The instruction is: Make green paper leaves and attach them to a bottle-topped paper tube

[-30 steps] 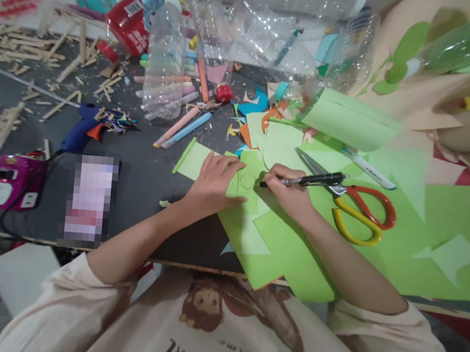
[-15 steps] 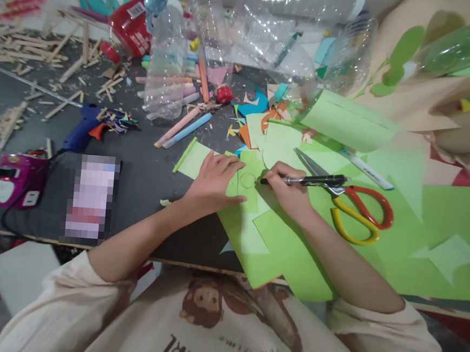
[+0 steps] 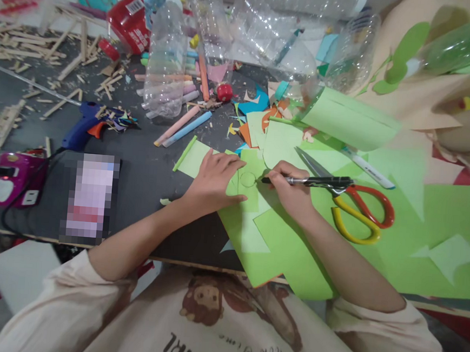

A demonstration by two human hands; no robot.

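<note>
My left hand lies flat with fingers spread on a small green paper piece, pressing it onto the dark table. My right hand is closed round a black pen, whose tip touches the paper beside a small drawn circle. More green sheets lie under and to the right of my right arm. Red and yellow scissors rest on them just right of the pen.
Clear plastic bottles stand at the back with chalk sticks and coloured paper scraps. A blue glue gun and a pink power strip lie left, among wooden sticks. A white marker lies far right.
None apart from a slight shift of the pen in my right hand; both hands stay on the green paper.
</note>
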